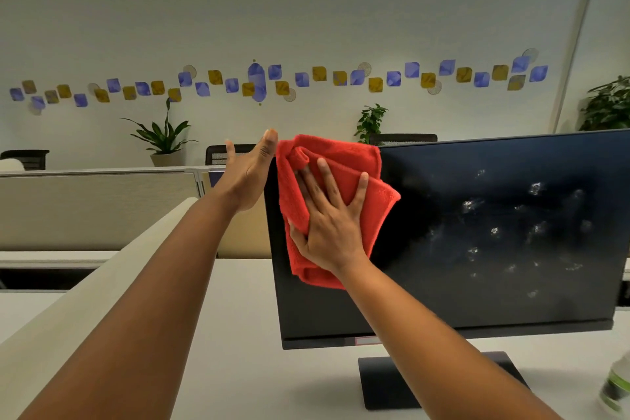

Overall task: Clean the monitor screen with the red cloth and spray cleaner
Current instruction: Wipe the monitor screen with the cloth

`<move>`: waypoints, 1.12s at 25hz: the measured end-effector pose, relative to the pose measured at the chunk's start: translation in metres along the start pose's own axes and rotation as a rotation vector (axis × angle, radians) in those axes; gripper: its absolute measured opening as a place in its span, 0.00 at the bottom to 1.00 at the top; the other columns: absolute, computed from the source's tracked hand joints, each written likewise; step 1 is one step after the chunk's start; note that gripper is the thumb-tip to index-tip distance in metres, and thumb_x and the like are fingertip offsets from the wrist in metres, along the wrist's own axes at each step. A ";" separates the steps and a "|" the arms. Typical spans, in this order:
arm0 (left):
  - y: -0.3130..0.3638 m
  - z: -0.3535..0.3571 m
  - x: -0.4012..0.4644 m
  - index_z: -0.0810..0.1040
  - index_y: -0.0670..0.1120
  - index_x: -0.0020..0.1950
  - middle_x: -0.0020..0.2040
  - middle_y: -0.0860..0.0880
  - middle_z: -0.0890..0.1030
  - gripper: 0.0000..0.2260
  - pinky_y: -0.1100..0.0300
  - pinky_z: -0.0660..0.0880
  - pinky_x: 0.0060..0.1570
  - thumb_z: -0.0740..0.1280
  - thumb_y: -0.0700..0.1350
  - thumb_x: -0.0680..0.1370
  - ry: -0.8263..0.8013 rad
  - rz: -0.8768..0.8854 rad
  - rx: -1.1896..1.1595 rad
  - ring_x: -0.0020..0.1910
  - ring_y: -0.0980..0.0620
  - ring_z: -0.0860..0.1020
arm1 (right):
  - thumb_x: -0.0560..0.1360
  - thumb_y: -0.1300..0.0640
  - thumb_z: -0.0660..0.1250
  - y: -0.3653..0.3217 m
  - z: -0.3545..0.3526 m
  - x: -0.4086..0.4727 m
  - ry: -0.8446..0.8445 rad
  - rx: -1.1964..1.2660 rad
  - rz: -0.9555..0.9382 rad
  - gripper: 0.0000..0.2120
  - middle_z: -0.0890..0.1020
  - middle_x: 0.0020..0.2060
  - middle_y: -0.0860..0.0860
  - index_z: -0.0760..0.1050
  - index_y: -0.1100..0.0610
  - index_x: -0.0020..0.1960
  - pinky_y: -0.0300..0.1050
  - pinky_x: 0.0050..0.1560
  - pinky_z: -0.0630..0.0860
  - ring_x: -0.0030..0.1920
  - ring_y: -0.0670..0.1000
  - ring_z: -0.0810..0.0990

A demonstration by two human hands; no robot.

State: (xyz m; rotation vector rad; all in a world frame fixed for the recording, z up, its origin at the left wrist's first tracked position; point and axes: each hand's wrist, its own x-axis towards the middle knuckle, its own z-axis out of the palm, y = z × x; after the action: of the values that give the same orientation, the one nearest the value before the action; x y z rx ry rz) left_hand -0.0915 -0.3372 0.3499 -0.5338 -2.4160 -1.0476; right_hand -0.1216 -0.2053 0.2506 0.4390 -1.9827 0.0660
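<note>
A black monitor (pixel 477 300) stands on a white desk, its dark screen speckled with whitish spray droplets on the right half. My right hand (pixel 327 218) presses a folded red cloth (pixel 344 160) flat against the screen's upper left corner, fingers spread. Against the monitor's left edge rests my left hand (pixel 247 174), palm on the side of the frame, thumb up at the top corner, fingers hidden behind the frame. The spray cleaner bottle (pixel 618 389) shows blurred at the bottom right edge, standing on the desk.
The monitor's flat black base (pixel 385 385) sits on the white desk (pixel 245 334). A beige partition (pixel 95 208) runs along the left. Behind it are black office chairs (pixel 218 153) and potted plants (pixel 163 140) by a decorated wall.
</note>
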 end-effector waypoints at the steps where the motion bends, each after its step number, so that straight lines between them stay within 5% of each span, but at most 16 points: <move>1: 0.004 0.000 -0.003 0.57 0.52 0.70 0.73 0.39 0.58 0.45 0.49 0.24 0.64 0.34 0.75 0.62 -0.002 -0.037 -0.043 0.71 0.54 0.41 | 0.73 0.42 0.54 -0.003 0.000 0.006 -0.005 0.007 -0.014 0.32 0.63 0.73 0.49 0.56 0.54 0.73 0.70 0.66 0.37 0.74 0.53 0.49; 4: 0.000 -0.002 -0.006 0.66 0.46 0.69 0.70 0.36 0.65 0.58 0.51 0.25 0.64 0.35 0.80 0.52 0.009 -0.005 -0.030 0.69 0.56 0.48 | 0.72 0.43 0.55 -0.011 0.004 0.004 -0.035 -0.001 -0.120 0.33 0.64 0.72 0.51 0.58 0.56 0.73 0.70 0.66 0.36 0.73 0.54 0.49; 6: -0.004 -0.001 -0.002 0.70 0.47 0.65 0.68 0.37 0.69 0.58 0.56 0.24 0.62 0.32 0.80 0.52 -0.009 0.030 0.034 0.68 0.61 0.53 | 0.71 0.43 0.55 -0.011 0.011 -0.011 -0.064 -0.016 -0.236 0.33 0.65 0.72 0.51 0.58 0.55 0.73 0.69 0.66 0.36 0.73 0.53 0.50; 11: -0.014 0.005 0.001 0.68 0.47 0.67 0.74 0.43 0.61 0.56 0.56 0.24 0.62 0.31 0.79 0.55 0.009 0.074 0.131 0.74 0.55 0.48 | 0.70 0.41 0.53 -0.012 0.030 -0.074 -0.188 -0.071 -0.390 0.34 0.64 0.72 0.48 0.54 0.54 0.73 0.67 0.68 0.37 0.73 0.50 0.56; 15: -0.016 0.016 -0.009 0.64 0.45 0.68 0.74 0.46 0.59 0.38 0.52 0.27 0.66 0.37 0.67 0.72 0.094 0.105 0.260 0.73 0.59 0.43 | 0.73 0.42 0.52 -0.011 0.043 -0.126 -0.312 -0.065 -0.453 0.32 0.55 0.73 0.49 0.51 0.52 0.74 0.64 0.70 0.35 0.75 0.53 0.43; 19: -0.019 0.027 -0.010 0.57 0.49 0.72 0.75 0.50 0.58 0.29 0.52 0.27 0.66 0.40 0.59 0.74 0.107 0.103 0.395 0.74 0.54 0.41 | 0.73 0.41 0.55 -0.008 0.045 -0.162 -0.443 -0.068 -0.519 0.32 0.56 0.73 0.48 0.55 0.51 0.73 0.62 0.70 0.36 0.75 0.53 0.40; 24: -0.020 0.027 -0.008 0.56 0.51 0.73 0.75 0.51 0.57 0.29 0.49 0.27 0.66 0.40 0.60 0.74 0.107 0.100 0.445 0.74 0.54 0.41 | 0.67 0.43 0.69 0.010 0.036 -0.187 -0.488 -0.120 -0.725 0.32 0.69 0.68 0.42 0.66 0.48 0.69 0.59 0.70 0.42 0.71 0.46 0.63; 28: -0.018 0.026 -0.007 0.56 0.51 0.73 0.75 0.51 0.56 0.30 0.48 0.27 0.66 0.39 0.61 0.74 0.073 0.081 0.451 0.74 0.54 0.39 | 0.64 0.47 0.75 0.035 0.020 -0.204 -0.451 -0.100 -0.673 0.31 0.75 0.63 0.42 0.71 0.48 0.65 0.56 0.70 0.46 0.66 0.45 0.71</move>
State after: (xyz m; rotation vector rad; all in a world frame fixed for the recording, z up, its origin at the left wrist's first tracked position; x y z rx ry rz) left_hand -0.1011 -0.3304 0.3203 -0.4209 -2.4343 -0.4547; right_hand -0.0735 -0.1212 0.0662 1.1057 -2.1503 -0.5986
